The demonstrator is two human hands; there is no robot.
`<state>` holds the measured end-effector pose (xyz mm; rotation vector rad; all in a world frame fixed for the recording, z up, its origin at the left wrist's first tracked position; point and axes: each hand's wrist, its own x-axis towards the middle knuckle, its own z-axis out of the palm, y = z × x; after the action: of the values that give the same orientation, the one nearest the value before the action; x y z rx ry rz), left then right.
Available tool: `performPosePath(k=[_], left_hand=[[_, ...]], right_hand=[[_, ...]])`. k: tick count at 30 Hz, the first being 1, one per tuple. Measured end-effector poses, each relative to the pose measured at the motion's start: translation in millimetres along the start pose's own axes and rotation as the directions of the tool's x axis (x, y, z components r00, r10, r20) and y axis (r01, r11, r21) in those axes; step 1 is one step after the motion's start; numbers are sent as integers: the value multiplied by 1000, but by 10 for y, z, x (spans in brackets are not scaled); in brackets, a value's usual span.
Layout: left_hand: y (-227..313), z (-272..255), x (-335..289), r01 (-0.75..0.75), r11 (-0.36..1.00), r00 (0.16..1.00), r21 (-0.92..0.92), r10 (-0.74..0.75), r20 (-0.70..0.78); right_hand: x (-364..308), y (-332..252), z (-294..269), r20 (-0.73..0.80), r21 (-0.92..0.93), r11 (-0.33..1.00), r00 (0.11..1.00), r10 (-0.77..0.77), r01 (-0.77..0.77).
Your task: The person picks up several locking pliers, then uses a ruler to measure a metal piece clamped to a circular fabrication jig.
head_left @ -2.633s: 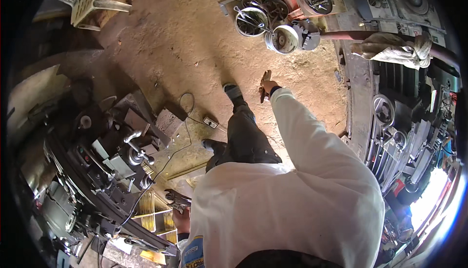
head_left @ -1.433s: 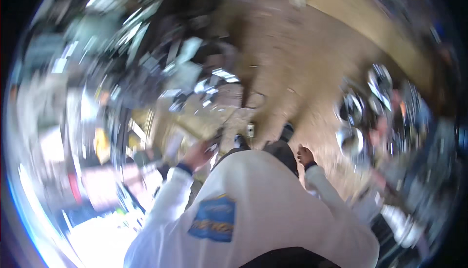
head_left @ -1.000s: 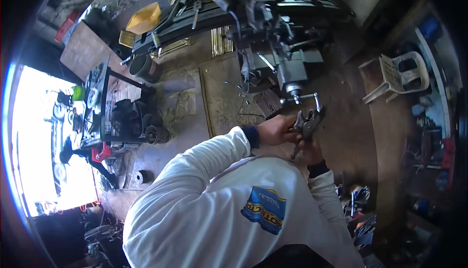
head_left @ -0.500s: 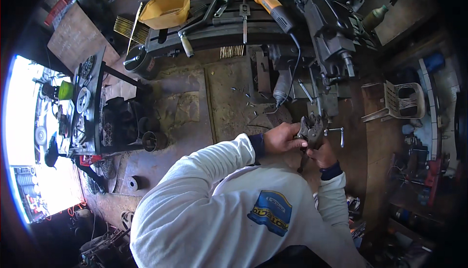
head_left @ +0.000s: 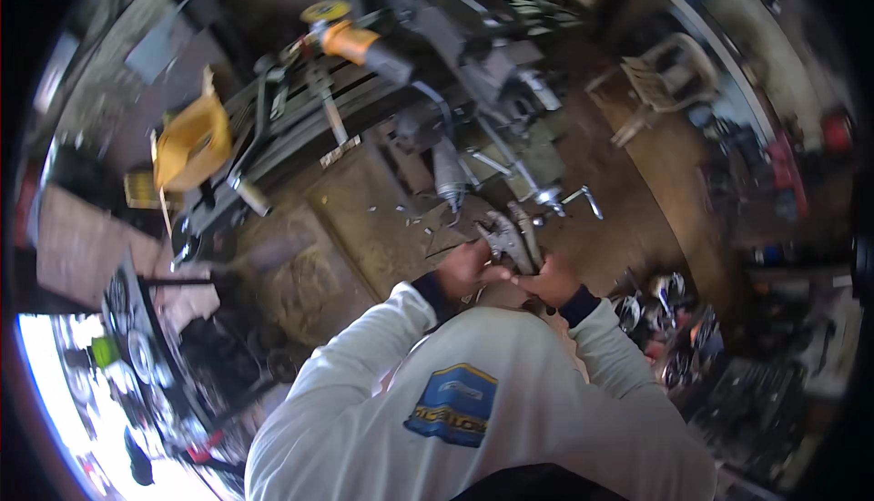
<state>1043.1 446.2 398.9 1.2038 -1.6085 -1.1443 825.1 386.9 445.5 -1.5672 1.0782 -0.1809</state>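
Observation:
In front of my torso, a pair of grey metal locking pliers points away from me, its two arms spread at the far end. My right hand is closed round the near end of it. My left hand grips it from the other side, thumb reaching toward the right hand. Motion blur and the fingers hide the exact grip. Just beyond the pliers stands a machine's crank handle, apart from both hands.
An orange angle grinder lies on the dark metal bench, with a yellow plastic container at its left end. A plastic chair stands at the far right. Assorted metal parts are heaped right of my right arm. Small bits litter the floor.
My view has swung to the right, so the bench now slants. The pliers, held in both hands, have turned and their arms show more spread apart.

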Motion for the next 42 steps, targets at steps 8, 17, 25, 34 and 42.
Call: performPosePath(k=[8,17,25,34,42], left_hand=[[-846,-176,-609,326,869,916,373,-388,103],[-2377,-410,-2789,779,517,539,355,-841,41],[-795,619,-2187,942,285,316,177,-931,-183],[-179,2650,-2658,956,53,-20,-287,-969,-245],[-282,5062,-3133,483,-128,-167,-866,-985,52]], right_hand=[[-547,495,-205,-380,-269,963,920,-98,-9],[-1298,2261,-368,-524,-250,855,806,275,-455],[-1920,4042,-756,-342,-347,532,633,695,-772],[-1107,4663,-1963,-24,-679,572,793,609,-460],[340,4182,-2098,198,-838,542,892,405,-60]])
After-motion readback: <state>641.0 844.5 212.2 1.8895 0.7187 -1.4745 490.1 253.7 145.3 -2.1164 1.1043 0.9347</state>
